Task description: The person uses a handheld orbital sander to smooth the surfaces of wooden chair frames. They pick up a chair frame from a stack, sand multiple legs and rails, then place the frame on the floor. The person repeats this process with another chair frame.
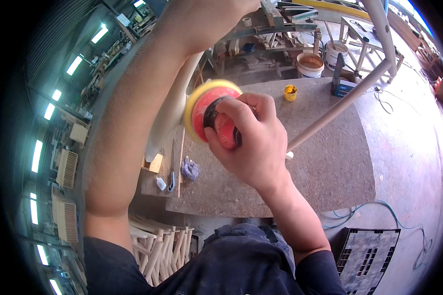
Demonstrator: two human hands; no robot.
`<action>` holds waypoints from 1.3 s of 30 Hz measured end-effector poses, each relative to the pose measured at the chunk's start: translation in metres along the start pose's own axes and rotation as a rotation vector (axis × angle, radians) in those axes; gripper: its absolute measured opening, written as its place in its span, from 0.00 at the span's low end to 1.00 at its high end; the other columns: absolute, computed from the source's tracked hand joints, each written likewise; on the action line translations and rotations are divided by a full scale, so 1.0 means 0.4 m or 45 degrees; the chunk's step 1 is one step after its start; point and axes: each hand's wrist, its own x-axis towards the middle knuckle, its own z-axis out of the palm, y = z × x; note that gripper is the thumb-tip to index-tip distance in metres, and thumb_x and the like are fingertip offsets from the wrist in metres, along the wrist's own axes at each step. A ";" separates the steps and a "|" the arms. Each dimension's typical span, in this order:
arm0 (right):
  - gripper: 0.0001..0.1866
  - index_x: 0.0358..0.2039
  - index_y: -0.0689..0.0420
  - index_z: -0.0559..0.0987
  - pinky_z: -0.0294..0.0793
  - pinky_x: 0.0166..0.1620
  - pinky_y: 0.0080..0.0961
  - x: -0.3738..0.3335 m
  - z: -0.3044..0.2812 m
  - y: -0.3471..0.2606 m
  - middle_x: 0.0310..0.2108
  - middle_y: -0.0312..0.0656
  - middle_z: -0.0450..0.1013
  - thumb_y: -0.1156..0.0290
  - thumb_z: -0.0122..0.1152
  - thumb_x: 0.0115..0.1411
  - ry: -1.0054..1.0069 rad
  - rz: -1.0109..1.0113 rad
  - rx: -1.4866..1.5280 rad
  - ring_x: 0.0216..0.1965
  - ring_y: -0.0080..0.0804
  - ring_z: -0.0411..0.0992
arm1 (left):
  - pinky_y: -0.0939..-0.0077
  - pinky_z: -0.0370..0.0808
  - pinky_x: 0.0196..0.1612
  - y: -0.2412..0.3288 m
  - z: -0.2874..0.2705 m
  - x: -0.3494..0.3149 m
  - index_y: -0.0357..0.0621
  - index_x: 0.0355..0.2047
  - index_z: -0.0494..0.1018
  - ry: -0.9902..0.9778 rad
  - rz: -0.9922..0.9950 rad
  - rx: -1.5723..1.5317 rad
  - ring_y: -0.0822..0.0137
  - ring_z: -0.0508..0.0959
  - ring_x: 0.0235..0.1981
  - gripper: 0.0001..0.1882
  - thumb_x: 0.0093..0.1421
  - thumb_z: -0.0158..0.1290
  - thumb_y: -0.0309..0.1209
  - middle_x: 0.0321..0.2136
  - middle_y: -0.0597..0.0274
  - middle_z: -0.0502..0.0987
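My right hand is wrapped round a red and black handheld disc sander. Its yellow pad is tilted up against a pale, smooth wooden piece, part of a larger frame. At the top edge my left hand looks closed; its fingers are partly cut off, so what they hold is hidden. A long round wooden leg slants down on the right, its end over the worn board. Fine dust coats my left forearm.
On the board stands a yellow pot. A crumpled cloth, a white bottle and a wood block lie at left. Buckets are beyond. Wooden parts stack below; a hose and crate lie right.
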 end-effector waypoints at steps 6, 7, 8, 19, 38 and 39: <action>0.24 0.47 0.48 0.79 0.82 0.40 0.41 -0.010 -0.017 0.056 0.45 0.47 0.74 0.64 0.78 0.50 -0.164 0.159 0.000 0.38 0.49 0.80 | 0.69 0.73 0.35 -0.059 0.000 0.009 0.32 0.38 0.75 -0.014 0.170 -0.210 0.69 0.76 0.30 0.14 0.56 0.59 0.32 0.26 0.61 0.76; 0.23 0.47 0.48 0.79 0.81 0.42 0.42 -0.013 -0.021 0.065 0.44 0.47 0.75 0.63 0.77 0.51 -0.177 0.196 0.050 0.39 0.51 0.79 | 0.69 0.73 0.36 -0.073 0.001 0.012 0.32 0.38 0.74 -0.034 0.256 -0.299 0.69 0.76 0.30 0.14 0.56 0.59 0.31 0.27 0.62 0.76; 0.23 0.47 0.48 0.79 0.81 0.42 0.42 -0.010 -0.021 0.067 0.44 0.47 0.75 0.63 0.77 0.51 -0.180 0.171 0.076 0.40 0.51 0.79 | 0.69 0.73 0.36 -0.085 -0.004 0.008 0.32 0.38 0.74 -0.042 0.261 -0.297 0.69 0.75 0.31 0.14 0.57 0.59 0.31 0.27 0.62 0.76; 0.23 0.46 0.49 0.80 0.81 0.41 0.41 0.047 0.004 0.050 0.44 0.46 0.75 0.63 0.77 0.49 -0.188 0.063 0.137 0.41 0.49 0.79 | 0.72 0.72 0.35 -0.087 -0.006 -0.009 0.33 0.40 0.74 -0.091 0.282 -0.350 0.71 0.75 0.30 0.15 0.58 0.58 0.31 0.28 0.63 0.76; 0.25 0.44 0.49 0.80 0.80 0.40 0.38 0.017 0.029 0.002 0.46 0.44 0.74 0.67 0.82 0.44 -0.151 0.043 0.091 0.40 0.46 0.79 | 0.65 0.75 0.32 -0.092 -0.001 -0.014 0.31 0.40 0.76 0.139 0.205 -0.084 0.67 0.78 0.28 0.16 0.56 0.59 0.31 0.26 0.59 0.78; 0.25 0.45 0.49 0.80 0.80 0.41 0.40 0.038 0.014 0.016 0.46 0.45 0.74 0.65 0.81 0.46 -0.184 0.066 0.099 0.40 0.48 0.79 | 0.65 0.76 0.34 -0.065 0.007 -0.041 0.31 0.42 0.75 0.141 0.249 -0.059 0.67 0.79 0.30 0.17 0.56 0.59 0.31 0.27 0.59 0.78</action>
